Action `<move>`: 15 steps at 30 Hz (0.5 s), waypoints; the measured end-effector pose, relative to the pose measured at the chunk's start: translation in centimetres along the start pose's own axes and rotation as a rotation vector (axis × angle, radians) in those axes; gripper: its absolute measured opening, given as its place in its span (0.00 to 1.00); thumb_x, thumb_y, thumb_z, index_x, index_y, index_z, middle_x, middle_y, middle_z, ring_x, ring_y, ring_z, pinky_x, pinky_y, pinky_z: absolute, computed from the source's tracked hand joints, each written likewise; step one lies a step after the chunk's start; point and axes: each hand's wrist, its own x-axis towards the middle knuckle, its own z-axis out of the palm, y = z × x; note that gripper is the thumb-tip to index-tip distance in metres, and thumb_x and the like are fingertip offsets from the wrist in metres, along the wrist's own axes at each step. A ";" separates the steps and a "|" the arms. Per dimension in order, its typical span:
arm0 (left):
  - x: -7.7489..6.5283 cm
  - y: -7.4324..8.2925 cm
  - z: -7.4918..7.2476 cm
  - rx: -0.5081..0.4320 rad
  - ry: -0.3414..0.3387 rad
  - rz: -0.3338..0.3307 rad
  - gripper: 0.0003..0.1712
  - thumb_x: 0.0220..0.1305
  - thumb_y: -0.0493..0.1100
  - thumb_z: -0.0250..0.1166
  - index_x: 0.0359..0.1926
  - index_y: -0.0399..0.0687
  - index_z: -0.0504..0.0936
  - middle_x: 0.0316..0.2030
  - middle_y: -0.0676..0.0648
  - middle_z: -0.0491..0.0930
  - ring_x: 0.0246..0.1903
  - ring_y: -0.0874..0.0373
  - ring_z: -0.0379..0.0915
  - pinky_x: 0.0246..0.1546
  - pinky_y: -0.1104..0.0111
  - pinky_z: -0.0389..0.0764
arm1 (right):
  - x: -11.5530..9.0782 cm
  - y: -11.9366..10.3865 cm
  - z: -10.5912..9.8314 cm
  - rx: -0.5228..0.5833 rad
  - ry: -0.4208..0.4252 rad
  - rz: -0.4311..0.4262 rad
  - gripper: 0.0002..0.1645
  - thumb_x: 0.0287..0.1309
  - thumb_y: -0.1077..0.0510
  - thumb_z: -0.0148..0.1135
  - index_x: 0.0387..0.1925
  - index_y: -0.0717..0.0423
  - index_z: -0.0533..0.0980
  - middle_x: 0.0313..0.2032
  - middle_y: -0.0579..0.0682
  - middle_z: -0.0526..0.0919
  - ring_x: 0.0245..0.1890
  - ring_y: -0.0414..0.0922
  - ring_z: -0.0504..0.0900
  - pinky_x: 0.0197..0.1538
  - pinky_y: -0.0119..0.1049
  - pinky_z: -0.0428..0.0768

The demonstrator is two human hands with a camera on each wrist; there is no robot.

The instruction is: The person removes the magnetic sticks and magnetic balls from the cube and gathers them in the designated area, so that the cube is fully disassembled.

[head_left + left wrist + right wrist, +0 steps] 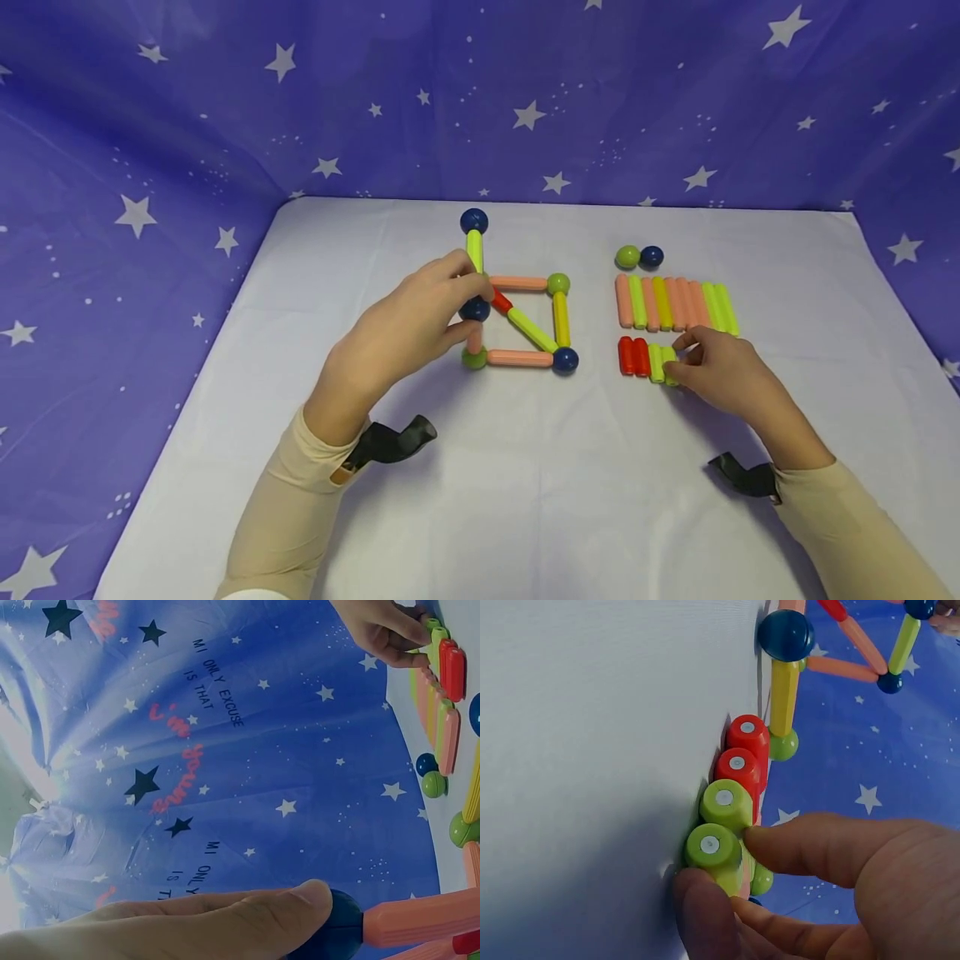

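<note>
My left hand (408,321) pinches a dark blue ball (474,310) between thumb and fingers. That ball stands up over the left side of a magnetic stick-and-ball frame, and a peach stick (420,919) joins it in the left wrist view. The frame has peach sticks (519,358), a yellow stick (562,319), and green and blue balls at its corners; a red stick (501,300) and a lime stick (532,331) slant across it. My right hand (723,371) pinches the end short lime stick (711,847), thumb and fingers on either side.
Beside that stick lie another short lime stick (724,798) and two short red sticks (633,357). Behind them is a row of longer peach, lime and yellow sticks (678,304). A green ball (627,257) and a blue ball (652,257) sit farther back. Starry purple cloth surrounds the white table (525,500).
</note>
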 end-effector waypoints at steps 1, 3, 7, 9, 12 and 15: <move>0.0 0.0 0.0 -0.003 -0.001 0.000 0.16 0.55 0.38 0.74 0.44 0.43 0.82 0.41 0.48 0.71 0.35 0.57 0.69 0.35 0.69 0.73 | 0.0 -0.1 0.0 -0.004 0.009 -0.003 0.26 0.58 0.48 0.64 0.49 0.64 0.73 0.35 0.55 0.82 0.29 0.47 0.77 0.30 0.38 0.75; 0.0 0.0 -0.1 -0.017 -0.002 -0.001 0.15 0.57 0.39 0.73 0.45 0.43 0.81 0.41 0.48 0.71 0.35 0.58 0.68 0.35 0.69 0.73 | 0.0 -0.1 -0.2 -0.013 0.036 -0.014 0.27 0.60 0.47 0.63 0.50 0.64 0.73 0.37 0.57 0.83 0.31 0.49 0.79 0.31 0.40 0.76; 0.0 -0.3 -0.4 -0.075 -0.010 -0.016 0.14 0.61 0.42 0.70 0.47 0.45 0.82 0.42 0.49 0.71 0.35 0.57 0.69 0.35 0.68 0.73 | -0.1 -0.7 -0.4 -0.033 0.132 -0.039 0.27 0.61 0.46 0.60 0.51 0.65 0.73 0.39 0.60 0.82 0.34 0.52 0.79 0.31 0.42 0.77; 0.2 -0.9 -0.6 -0.102 0.017 -0.036 0.14 0.64 0.44 0.67 0.48 0.45 0.81 0.42 0.50 0.72 0.36 0.57 0.70 0.36 0.67 0.73 | -0.3 -1.6 -0.5 -0.028 0.202 -0.082 0.26 0.61 0.48 0.60 0.51 0.65 0.74 0.38 0.60 0.82 0.34 0.53 0.79 0.30 0.42 0.77; 0.7 -2.6 -0.5 -0.132 0.120 -0.097 0.13 0.70 0.44 0.61 0.51 0.44 0.80 0.43 0.48 0.74 0.38 0.55 0.71 0.39 0.65 0.74 | -0.4 -4.2 -0.4 -0.019 0.290 -0.204 0.21 0.59 0.52 0.62 0.47 0.64 0.75 0.36 0.58 0.83 0.33 0.52 0.80 0.31 0.44 0.77; 1.9 -5.0 0.2 -0.201 0.246 -0.175 0.16 0.74 0.43 0.53 0.55 0.40 0.77 0.45 0.44 0.75 0.40 0.53 0.71 0.42 0.63 0.74 | -0.5 -7.8 0.1 -0.014 0.330 -0.386 0.19 0.57 0.55 0.65 0.47 0.62 0.77 0.35 0.54 0.83 0.31 0.48 0.79 0.33 0.44 0.77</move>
